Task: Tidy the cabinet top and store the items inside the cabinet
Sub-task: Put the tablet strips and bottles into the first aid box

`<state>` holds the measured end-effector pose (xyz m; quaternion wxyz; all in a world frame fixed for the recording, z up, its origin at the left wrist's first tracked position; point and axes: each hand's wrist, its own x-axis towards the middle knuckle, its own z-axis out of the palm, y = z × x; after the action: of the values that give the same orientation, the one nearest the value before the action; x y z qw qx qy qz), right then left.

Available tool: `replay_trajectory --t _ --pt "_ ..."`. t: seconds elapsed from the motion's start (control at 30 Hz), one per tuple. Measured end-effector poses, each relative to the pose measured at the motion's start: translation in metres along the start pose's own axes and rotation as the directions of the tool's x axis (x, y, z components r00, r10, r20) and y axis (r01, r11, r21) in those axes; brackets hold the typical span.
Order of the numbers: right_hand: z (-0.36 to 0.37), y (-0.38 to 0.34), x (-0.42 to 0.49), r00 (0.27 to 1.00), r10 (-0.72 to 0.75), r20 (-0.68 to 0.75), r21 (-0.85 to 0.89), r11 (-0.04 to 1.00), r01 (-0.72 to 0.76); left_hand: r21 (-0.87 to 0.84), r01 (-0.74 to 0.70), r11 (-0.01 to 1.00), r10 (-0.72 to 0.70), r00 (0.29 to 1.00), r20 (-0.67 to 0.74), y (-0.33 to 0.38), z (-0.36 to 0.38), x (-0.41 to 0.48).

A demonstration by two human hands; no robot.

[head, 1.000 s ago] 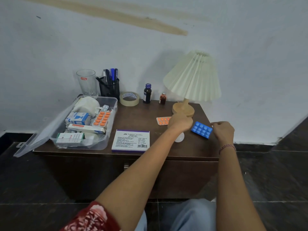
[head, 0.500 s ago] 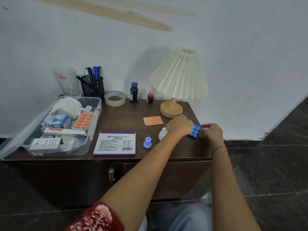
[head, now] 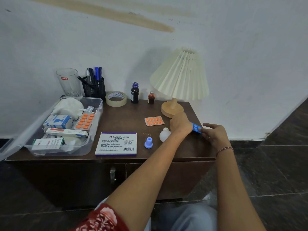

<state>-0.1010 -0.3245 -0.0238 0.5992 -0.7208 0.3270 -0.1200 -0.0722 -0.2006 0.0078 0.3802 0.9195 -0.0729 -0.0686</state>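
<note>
Nearest the camera, the person's red patterned sleeve (head: 103, 219) leads up the left arm, which crosses over the cabinet doors (head: 83, 180). Both doors are closed, so nothing has gone inside yet.

Along the front of the cabinet top (head: 126, 117) lie a stamp pad box (head: 116, 144), a small blue cap (head: 148, 143) and a white bulb (head: 164, 135) on its side, all loose. At the left sits a clear bin (head: 100, 101), already loaded with medicine boxes, an orange strip and white wadding. It looks like the collecting point for the medicines.

Just past the bulb, both hands meet on the blue pack (head: 195, 128), near the right edge of the top. The left hand (head: 180, 125) covers the pack's left end, back upward. Its fingertips are hidden, so it cannot be told whether they grasp the pack or only rest on it. The right hand (head: 215, 135) pinches the other end between thumb and fingers, index finger stretched out above. The two-handed hold probably serves to lift the thin pack off the flat wood or pass it across toward the bin.

An orange pack (head: 154, 121) lies just beyond the left hand, apart from it. Behind stands the lamp (head: 180, 77), and along the wall are two bottles (head: 135, 93), a tape roll (head: 116, 99), a pen cup (head: 95, 88) and a glass (head: 68, 82).
</note>
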Motion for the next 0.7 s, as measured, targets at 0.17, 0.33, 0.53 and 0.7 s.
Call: replay_trajectory --t 0.17,0.33,0.53,0.7 --pt "-0.004 -0.005 -0.009 0.999 0.022 0.025 0.233 0.972 -0.027 -0.165 0.035 0.986 -0.048 0.996 -0.07 0.001 -0.002 -0.005" --pt "0.006 -0.017 -0.021 0.994 -0.017 0.106 0.397 0.917 -0.027 -0.311 0.015 0.95 -0.077 0.979 -0.186 -0.019 -0.009 -0.011" --pt "0.039 -0.03 -0.031 0.988 -0.052 0.146 0.431 0.902 -0.016 -0.42 -0.064 0.905 -0.112 0.918 -0.381 -0.031 -0.025 -0.024" --pt "0.056 -0.041 -0.042 0.986 -0.085 0.147 0.532 0.847 -0.007 -0.417 -0.117 0.901 -0.074 0.907 -0.415 -0.039 -0.041 -0.03"
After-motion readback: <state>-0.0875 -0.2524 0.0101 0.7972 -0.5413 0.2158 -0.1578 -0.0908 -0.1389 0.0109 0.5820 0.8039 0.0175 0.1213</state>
